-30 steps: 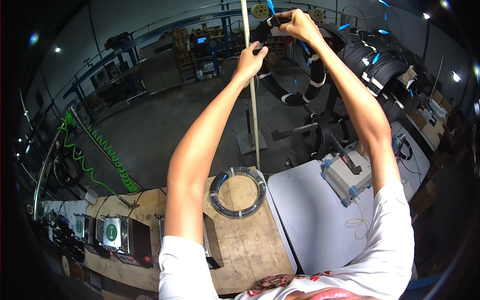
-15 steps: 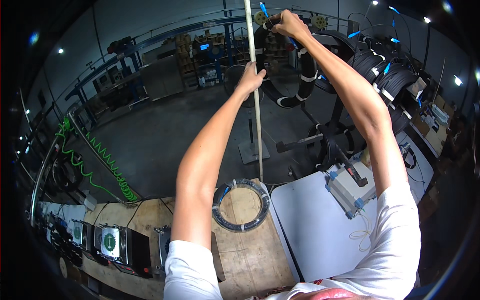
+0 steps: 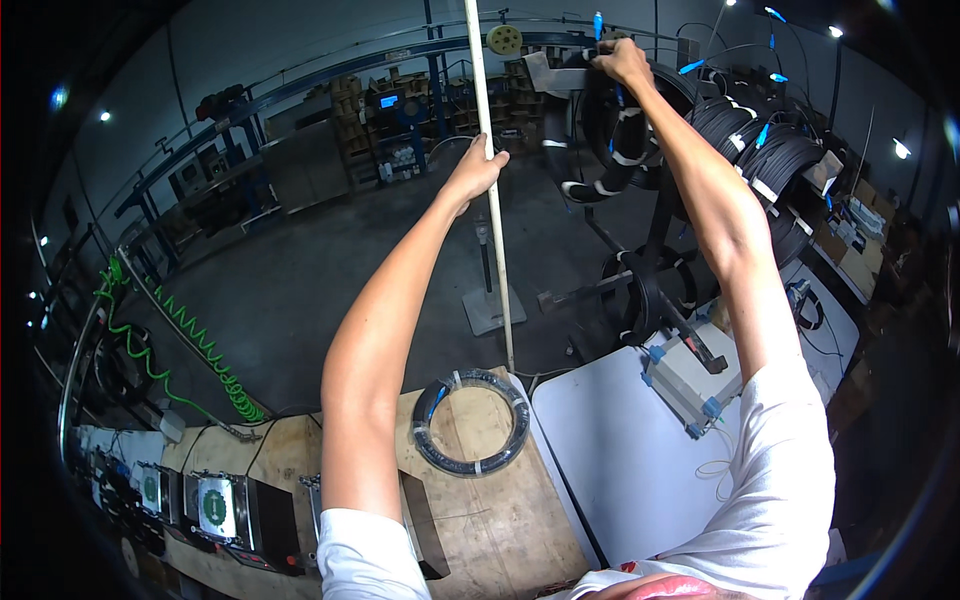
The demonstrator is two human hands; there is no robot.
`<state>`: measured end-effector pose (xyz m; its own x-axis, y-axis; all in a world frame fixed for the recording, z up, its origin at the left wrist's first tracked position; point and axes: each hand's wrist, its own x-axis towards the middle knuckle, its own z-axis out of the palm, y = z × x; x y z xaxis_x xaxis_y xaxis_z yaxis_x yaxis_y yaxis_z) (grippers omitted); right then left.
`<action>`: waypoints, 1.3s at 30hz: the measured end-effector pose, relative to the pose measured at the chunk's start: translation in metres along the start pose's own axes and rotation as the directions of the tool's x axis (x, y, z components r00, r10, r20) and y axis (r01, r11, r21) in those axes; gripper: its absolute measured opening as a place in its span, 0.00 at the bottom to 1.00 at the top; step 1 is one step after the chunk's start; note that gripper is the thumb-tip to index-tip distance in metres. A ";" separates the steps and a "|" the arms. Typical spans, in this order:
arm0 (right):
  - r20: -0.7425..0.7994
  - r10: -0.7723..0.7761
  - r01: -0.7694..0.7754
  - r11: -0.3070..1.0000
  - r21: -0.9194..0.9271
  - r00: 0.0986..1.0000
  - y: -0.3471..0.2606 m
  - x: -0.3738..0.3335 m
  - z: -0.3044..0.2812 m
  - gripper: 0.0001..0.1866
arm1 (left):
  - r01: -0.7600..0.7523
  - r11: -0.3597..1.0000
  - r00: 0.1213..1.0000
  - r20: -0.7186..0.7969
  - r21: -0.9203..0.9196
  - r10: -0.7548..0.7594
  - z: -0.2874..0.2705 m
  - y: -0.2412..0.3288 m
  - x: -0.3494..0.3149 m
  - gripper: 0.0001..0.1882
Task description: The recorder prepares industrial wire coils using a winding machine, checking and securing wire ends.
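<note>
My left hand point(image 3: 475, 172) is closed around a pale upright pole point(image 3: 490, 215) beyond the near worktable. Up at the right, my right hand point(image 3: 625, 65) grips the top of a black cable coil point(image 3: 610, 182) bound with white ties. A blue connector point(image 3: 598, 25) sticks up beside my fingers. The coil hangs at an arm of a dark rack, next to a grey end bracket point(image 3: 545, 75); whether the arm bears its weight I cannot tell. On the wooden worktable point(image 3: 500, 520) lies another black cable coil point(image 3: 472, 465), wrapped in clear film.
More black cable coils point(image 3: 775, 150) with blue connectors crowd the rack at right. Lower rack arms point(image 3: 690, 335) jut out above a grey box point(image 3: 695, 375) on a white table point(image 3: 600, 450). Small machines point(image 3: 250, 515) and a green coiled hose point(image 3: 205, 350) are at left.
My right hand has carried the black coil rightward to the rack, uncovering the grey bracket. My left hand stays on the pole. The view has shifted slightly.
</note>
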<state>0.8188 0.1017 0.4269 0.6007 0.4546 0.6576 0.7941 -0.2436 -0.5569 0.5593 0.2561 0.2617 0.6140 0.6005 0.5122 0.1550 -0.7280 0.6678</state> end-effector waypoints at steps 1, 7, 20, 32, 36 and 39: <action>0.004 0.009 -0.008 0.999 -0.048 1.000 0.013 0.003 -0.003 0.28 | 0.000 1.000 1.000 0.001 -0.003 0.000 0.002 0.001 -0.001 0.40; 0.036 -0.214 0.217 0.967 -0.131 0.976 0.067 0.025 -0.008 0.27 | 0.068 0.995 0.996 0.066 -0.068 -0.063 0.002 0.012 -0.003 0.40; -0.106 -0.219 0.173 0.926 -0.334 0.970 0.075 -0.009 -0.027 0.31 | -0.122 0.987 0.992 -0.006 0.103 0.123 0.015 0.070 -0.016 0.41; -0.179 -0.666 0.647 0.746 -0.156 0.725 0.005 -0.169 -0.063 0.22 | -0.628 0.768 0.766 0.274 0.123 0.582 0.008 0.169 -0.125 0.30; 0.078 -0.568 0.458 0.730 0.507 0.819 -0.040 -0.282 -0.029 0.14 | -0.444 0.880 0.755 0.600 0.169 0.266 -0.062 0.136 -0.259 0.27; 0.366 -0.565 0.236 0.726 0.646 0.739 -0.063 -0.381 -0.016 0.12 | -0.263 0.952 0.653 0.756 0.157 0.055 -0.103 0.084 -0.365 0.29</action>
<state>0.5413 -0.0697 0.2193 -0.0392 0.7875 0.6151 0.6582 0.4835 -0.5770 0.2684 0.0098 0.1870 0.9941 0.1017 -0.0368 0.1078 -0.9030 0.4160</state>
